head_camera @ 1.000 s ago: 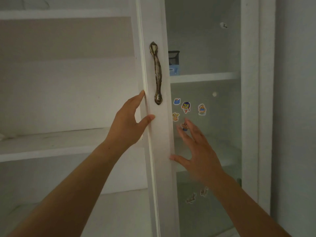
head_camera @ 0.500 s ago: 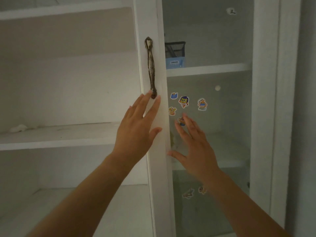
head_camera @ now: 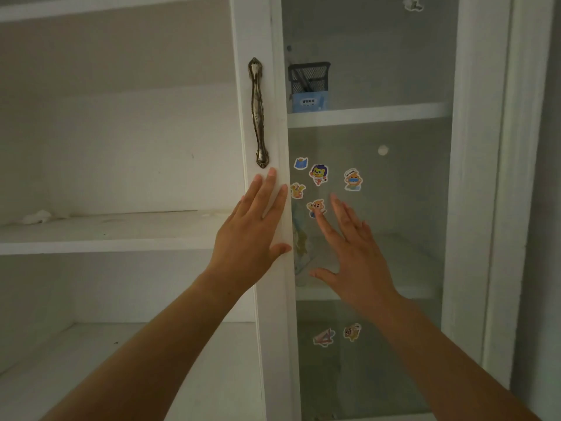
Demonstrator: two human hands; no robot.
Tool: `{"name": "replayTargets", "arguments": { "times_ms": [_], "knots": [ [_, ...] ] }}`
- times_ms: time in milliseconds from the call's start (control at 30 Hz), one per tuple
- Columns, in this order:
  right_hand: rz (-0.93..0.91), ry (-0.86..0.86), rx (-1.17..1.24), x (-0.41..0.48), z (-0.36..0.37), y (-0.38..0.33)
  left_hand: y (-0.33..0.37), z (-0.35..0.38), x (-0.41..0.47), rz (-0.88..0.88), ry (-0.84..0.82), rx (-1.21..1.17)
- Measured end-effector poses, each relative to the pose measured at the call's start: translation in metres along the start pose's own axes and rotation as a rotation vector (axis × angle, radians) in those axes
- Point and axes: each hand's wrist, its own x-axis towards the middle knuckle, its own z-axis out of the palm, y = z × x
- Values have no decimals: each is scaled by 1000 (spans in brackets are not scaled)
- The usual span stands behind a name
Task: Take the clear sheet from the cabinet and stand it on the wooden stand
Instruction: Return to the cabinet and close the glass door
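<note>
A white cabinet door (head_camera: 258, 31) with a glass pane (head_camera: 403, 214) stands in front of me. My left hand (head_camera: 249, 235) lies flat, fingers apart, on the door's white frame just below the metal handle (head_camera: 258, 113). My right hand (head_camera: 355, 256) is spread open over the glass, holding nothing. A faint pale shape (head_camera: 300, 241) shows behind the glass near the frame; I cannot tell whether it is the clear sheet. No wooden stand is in view.
Several cartoon stickers (head_camera: 318, 174) dot the glass. Behind it, an upper shelf (head_camera: 379, 115) carries a black mesh holder (head_camera: 308, 75) and a blue box (head_camera: 308, 102). To the left are open white shelves (head_camera: 106, 235) with a small white scrap (head_camera: 38, 216).
My left hand let go of the door's edge and now rests flat on the frame under the handle. The right hand stayed spread before the glass.
</note>
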Motion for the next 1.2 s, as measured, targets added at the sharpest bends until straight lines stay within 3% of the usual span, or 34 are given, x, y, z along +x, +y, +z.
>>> {"name": "replayTargets", "arguments": {
  "times_ms": [533,933,1200],
  "knots": [
    [10,18,-103,6,7,3,2,13,7,27,-34,71],
    [3,19,-125,1,0,5,-10,13,0,71,-12,-67],
    [24,41,-123,6,6,6,-11,18,1,74,-90,54]
  ]
}}
